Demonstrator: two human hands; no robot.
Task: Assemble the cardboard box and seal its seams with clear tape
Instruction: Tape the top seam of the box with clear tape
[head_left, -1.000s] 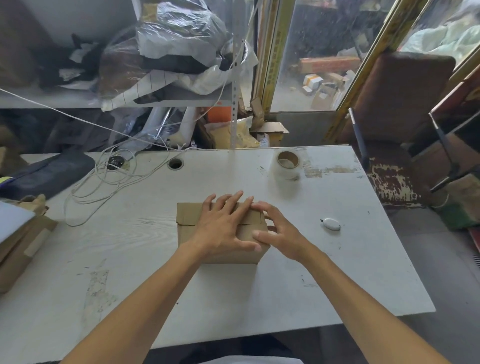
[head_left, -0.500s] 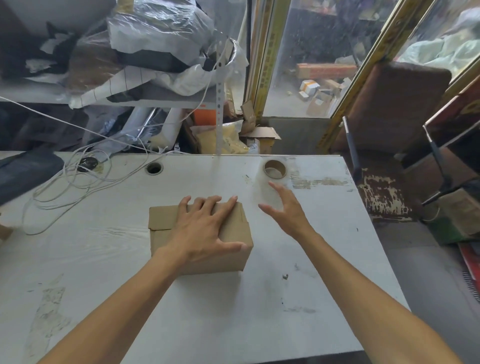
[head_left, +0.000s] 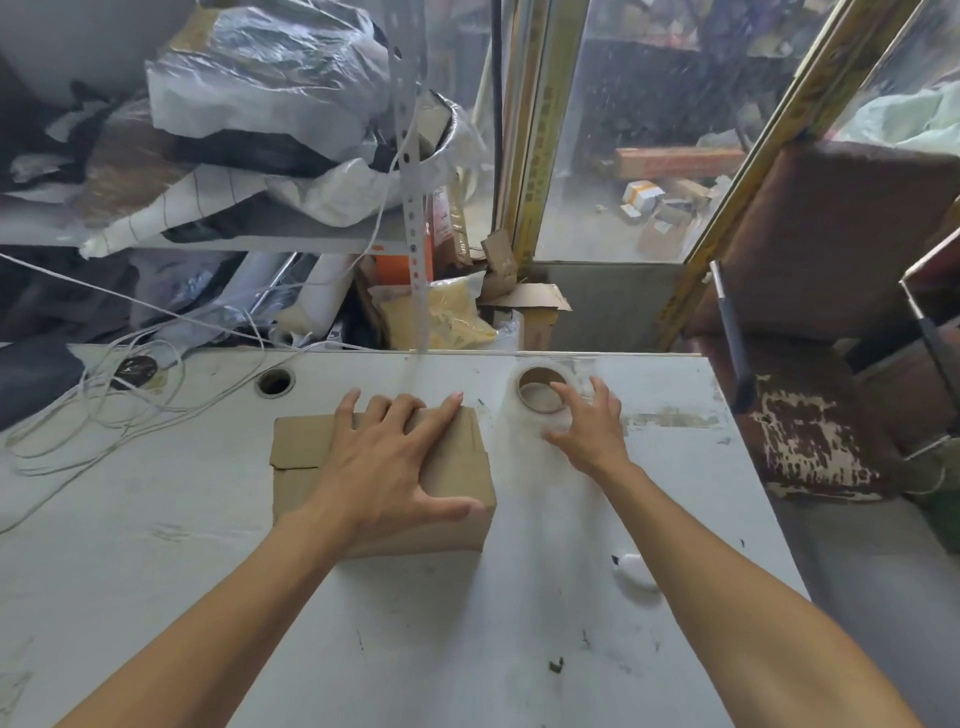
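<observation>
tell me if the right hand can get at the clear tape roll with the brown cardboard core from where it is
Probably yes: the right hand already has its fingers over the clear tape roll with the brown cardboard core, and nothing lies between them on the white table.

A scuffed white table (head_left: 467, 649) carries the cardboard box (head_left: 457, 467), tape roll (head_left: 540, 397) — plus loose white cord (head_left: 104, 415).
</observation>
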